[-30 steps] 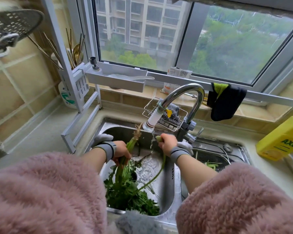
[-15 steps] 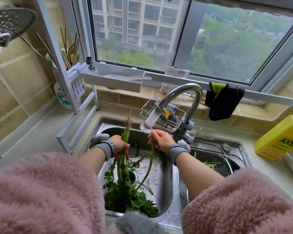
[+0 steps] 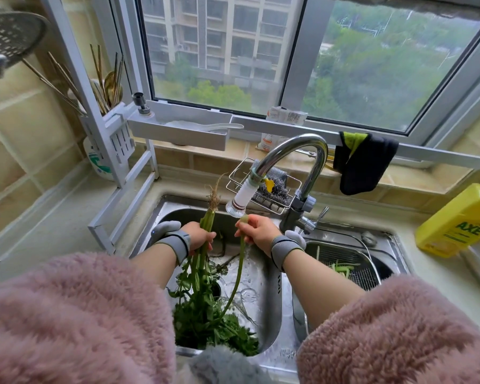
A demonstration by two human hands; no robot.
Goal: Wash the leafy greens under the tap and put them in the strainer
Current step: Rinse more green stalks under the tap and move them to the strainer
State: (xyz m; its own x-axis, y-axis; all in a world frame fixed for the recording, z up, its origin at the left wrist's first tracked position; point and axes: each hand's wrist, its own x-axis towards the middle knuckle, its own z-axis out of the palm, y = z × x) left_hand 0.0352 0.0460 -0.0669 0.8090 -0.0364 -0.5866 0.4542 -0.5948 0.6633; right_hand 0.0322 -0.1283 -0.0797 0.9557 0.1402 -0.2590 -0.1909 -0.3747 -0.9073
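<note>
My left hand [image 3: 201, 236] grips a bunch of leafy greens [image 3: 205, 317] by the stems, roots pointing up, leaves hanging into the left sink basin [image 3: 263, 289]. Just below the white nozzle of the tap [image 3: 240, 202], my right hand [image 3: 257, 230] pinches the top of a single green stalk [image 3: 237, 275]. Water runs down past that stalk. The metal mesh strainer [image 3: 352, 261] sits in the right basin with a few green pieces inside.
A wire sponge rack [image 3: 263, 189] stands behind the tap. A yellow detergent bottle [image 3: 460, 220] stands on the counter at right. A dark cloth [image 3: 363, 164] hangs from the window rail. A white rack with chopsticks [image 3: 108, 115] stands at left.
Both hands rose toward the nozzle. The right hand lifted its stalk directly under the running water, and the bunch's roots came higher.
</note>
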